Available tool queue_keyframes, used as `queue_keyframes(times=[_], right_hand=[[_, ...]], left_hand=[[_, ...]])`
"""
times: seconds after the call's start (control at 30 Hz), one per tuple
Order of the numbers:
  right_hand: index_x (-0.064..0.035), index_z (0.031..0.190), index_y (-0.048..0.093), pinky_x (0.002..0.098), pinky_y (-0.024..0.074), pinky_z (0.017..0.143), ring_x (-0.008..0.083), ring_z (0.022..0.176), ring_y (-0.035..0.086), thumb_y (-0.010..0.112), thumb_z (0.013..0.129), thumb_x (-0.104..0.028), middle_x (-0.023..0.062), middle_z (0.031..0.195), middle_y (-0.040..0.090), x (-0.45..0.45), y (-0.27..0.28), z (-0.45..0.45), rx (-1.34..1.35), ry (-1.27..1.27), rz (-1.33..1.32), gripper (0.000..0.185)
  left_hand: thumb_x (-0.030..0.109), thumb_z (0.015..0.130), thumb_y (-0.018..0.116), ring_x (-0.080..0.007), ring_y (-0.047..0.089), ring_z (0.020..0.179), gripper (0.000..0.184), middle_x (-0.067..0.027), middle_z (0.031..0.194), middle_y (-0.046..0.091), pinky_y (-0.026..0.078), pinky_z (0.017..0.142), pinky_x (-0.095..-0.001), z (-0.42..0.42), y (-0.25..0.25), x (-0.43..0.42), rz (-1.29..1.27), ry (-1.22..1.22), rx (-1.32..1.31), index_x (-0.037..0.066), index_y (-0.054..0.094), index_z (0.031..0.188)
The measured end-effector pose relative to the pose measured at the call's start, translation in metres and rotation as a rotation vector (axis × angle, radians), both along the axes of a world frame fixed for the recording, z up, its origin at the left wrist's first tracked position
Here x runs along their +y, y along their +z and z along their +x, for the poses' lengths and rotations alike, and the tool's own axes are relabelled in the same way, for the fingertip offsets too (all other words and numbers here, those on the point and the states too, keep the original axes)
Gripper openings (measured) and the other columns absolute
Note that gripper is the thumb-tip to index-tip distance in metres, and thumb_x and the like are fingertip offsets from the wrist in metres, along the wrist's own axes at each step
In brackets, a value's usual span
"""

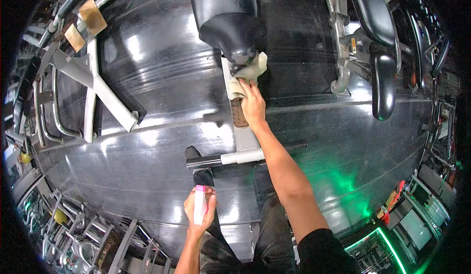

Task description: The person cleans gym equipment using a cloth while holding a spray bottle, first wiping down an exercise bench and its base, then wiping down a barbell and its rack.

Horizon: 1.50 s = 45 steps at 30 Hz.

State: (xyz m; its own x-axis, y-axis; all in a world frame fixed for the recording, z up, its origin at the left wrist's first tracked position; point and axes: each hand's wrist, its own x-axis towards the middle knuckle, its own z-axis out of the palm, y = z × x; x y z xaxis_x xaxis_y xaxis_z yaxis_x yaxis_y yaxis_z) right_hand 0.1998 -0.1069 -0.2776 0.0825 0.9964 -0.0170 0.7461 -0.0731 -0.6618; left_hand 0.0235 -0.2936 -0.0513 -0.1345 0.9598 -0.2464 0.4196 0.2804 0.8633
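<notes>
My right hand point(253, 104) presses a pale cloth point(255, 71) against the light frame beam of a gym bench, just below its black padded seat point(228, 33). Its fingers lie over the cloth's lower part, and the beam under the cloth is hidden. Lower down, the frame point(247, 139) meets a crossbar point(243, 156) with a dark grip at its left end. My left hand point(200, 207) is wrapped round a white spray bottle with a pink top point(199, 205), held in front of my legs, apart from the bench.
A light metal gym frame point(93, 77) stands at the left. At the right is another machine with black pads point(382, 85). More equipment point(93, 239) lines the lower left, and a green-lit edge point(390, 247) glows at the lower right. The dark floor point(157, 171) is glossy.
</notes>
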Motion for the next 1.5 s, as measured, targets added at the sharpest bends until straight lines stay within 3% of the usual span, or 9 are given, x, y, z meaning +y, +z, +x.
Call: queue_keyframes(times=[0.17, 0.27, 0.4, 0.57, 0.63, 0.87, 1.0, 1.27, 1.5], right_hand=[[-0.0076, 0.108, 0.061, 0.0432, 0.0502, 0.072, 0.0382, 0.083, 0.064, 0.058, 0.082, -0.009, 0.0204, 0.090, 0.066, -0.033, -0.005, 0.021, 0.264, -0.499, -0.028, 0.026], [0.0015, 0.101, 0.060, 0.0424, 0.0468, 0.083, 0.0384, 0.100, 0.058, 0.059, 0.081, -0.008, 0.0210, 0.105, 0.061, 0.002, -0.005, 0.019, 0.371, -0.425, 0.095, 0.022], [-0.0139, 0.125, 0.054, 0.0426, 0.0376, 0.101, 0.0371, 0.121, 0.041, 0.055, 0.075, 0.003, 0.0175, 0.139, 0.037, 0.052, 0.036, -0.017, -0.157, 0.169, 0.158, 0.054], [-0.0232, 0.128, 0.053, 0.0362, 0.0436, 0.098, 0.0287, 0.123, 0.045, 0.052, 0.079, -0.001, 0.0126, 0.139, 0.040, 0.015, 0.032, 0.005, -0.190, 0.159, -0.031, 0.054], [-0.0209, 0.129, 0.052, 0.0380, 0.0436, 0.097, 0.0325, 0.117, 0.050, 0.050, 0.080, 0.000, 0.0149, 0.134, 0.046, -0.022, 0.018, 0.026, -0.080, 0.143, -0.363, 0.053], [0.0014, 0.115, 0.054, 0.0412, 0.0458, 0.085, 0.0401, 0.100, 0.058, 0.054, 0.090, -0.028, 0.0265, 0.106, 0.060, -0.152, 0.034, 0.031, 0.272, -0.249, -0.380, 0.038], [-0.0046, 0.110, 0.060, 0.0426, 0.0401, 0.095, 0.0347, 0.111, 0.051, 0.064, 0.067, -0.003, 0.0157, 0.117, 0.056, -0.179, 0.072, -0.038, 0.116, 0.119, -0.082, 0.043], [-0.0214, 0.120, 0.060, 0.0478, 0.0264, 0.106, 0.0307, 0.126, 0.039, 0.053, 0.081, -0.013, 0.0115, 0.133, 0.047, -0.218, 0.030, -0.199, -0.149, 0.501, -0.275, 0.040], [-0.0191, 0.114, 0.061, 0.0390, 0.0330, 0.105, 0.0234, 0.129, 0.038, 0.051, 0.078, -0.014, 0.0048, 0.136, 0.046, -0.220, 0.027, -0.101, -0.177, 0.862, -0.035, 0.037]], left_hand=[[-0.003, 0.080, 0.062, -0.0157, 0.063, 0.065, 0.015, -0.0127, 0.084, 0.064, 0.052, 0.057, -0.0268, -0.009, 0.001, -0.005, 0.001, 0.030, -0.029, -0.002, 0.056, 0.094], [-0.002, 0.080, 0.062, -0.0158, 0.064, 0.066, 0.015, -0.0130, 0.085, 0.064, 0.052, 0.057, -0.0268, -0.015, 0.002, -0.008, -0.061, 0.037, -0.008, -0.002, 0.056, 0.094], [0.000, 0.081, 0.063, -0.0148, 0.064, 0.066, 0.015, -0.0111, 0.082, 0.065, 0.052, 0.057, -0.0272, -0.019, -0.003, -0.018, -0.170, 0.100, -0.106, -0.002, 0.056, 0.095], [0.003, 0.082, 0.063, -0.0149, 0.064, 0.068, 0.015, -0.0104, 0.081, 0.066, 0.051, 0.061, -0.0282, -0.033, -0.003, -0.035, -0.176, 0.196, -0.113, -0.001, 0.057, 0.094], [0.004, 0.082, 0.063, -0.0153, 0.064, 0.069, 0.014, -0.0106, 0.081, 0.066, 0.051, 0.063, -0.0285, -0.042, 0.003, -0.034, -0.211, 0.234, -0.135, -0.001, 0.058, 0.094], [0.000, 0.083, 0.061, -0.0117, 0.059, 0.070, 0.017, -0.0075, 0.083, 0.062, 0.050, 0.064, -0.0251, -0.095, 0.011, -0.046, -0.188, 0.032, -0.023, 0.000, 0.056, 0.099], [0.003, 0.082, 0.064, -0.0125, 0.063, 0.062, 0.016, -0.0091, 0.079, 0.066, 0.050, 0.057, -0.0259, -0.123, 0.030, -0.052, -0.293, 0.249, -0.174, -0.001, 0.058, 0.096], [0.004, 0.083, 0.063, -0.0120, 0.062, 0.062, 0.016, -0.0080, 0.079, 0.065, 0.050, 0.056, -0.0260, -0.162, 0.026, -0.072, -0.310, 0.208, -0.133, -0.001, 0.057, 0.097], [0.000, 0.083, 0.061, -0.0100, 0.057, 0.068, 0.016, -0.0071, 0.085, 0.060, 0.050, 0.059, -0.0257, -0.139, 0.031, -0.086, -0.349, 0.207, -0.150, -0.001, 0.054, 0.098]])
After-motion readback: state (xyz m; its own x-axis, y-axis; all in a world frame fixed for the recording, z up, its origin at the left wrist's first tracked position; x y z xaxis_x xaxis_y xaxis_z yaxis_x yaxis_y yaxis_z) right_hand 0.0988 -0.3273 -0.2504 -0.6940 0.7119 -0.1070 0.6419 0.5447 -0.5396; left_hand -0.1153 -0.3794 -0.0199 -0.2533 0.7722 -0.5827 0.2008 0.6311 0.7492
